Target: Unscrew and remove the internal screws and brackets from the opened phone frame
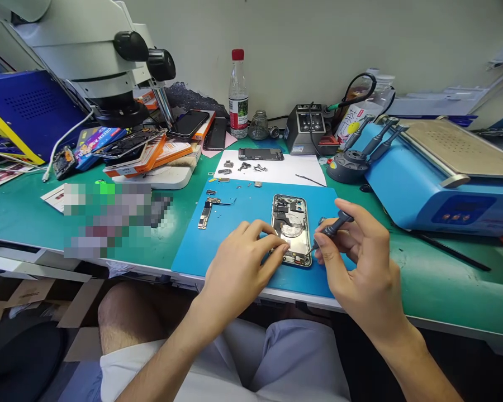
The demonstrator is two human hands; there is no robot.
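An opened phone body (291,228) lies face down on a blue work mat (243,206), its inner parts showing. My left hand (243,262) rests on the phone's lower left edge, fingers curled and pressing it against the mat. My right hand (356,251) pinches a small black screwdriver (334,226), whose tip points down at the phone's lower right corner. A long circuit board (205,214) lies on the mat to the left.
A white sheet (272,167) behind the mat carries small phone parts and a screen (260,154). A microscope (104,61) stands at the left, a blue heating machine (440,173) at the right. A water bottle (238,95), soldering station (308,129) and screwdriver stand (352,162) line the back.
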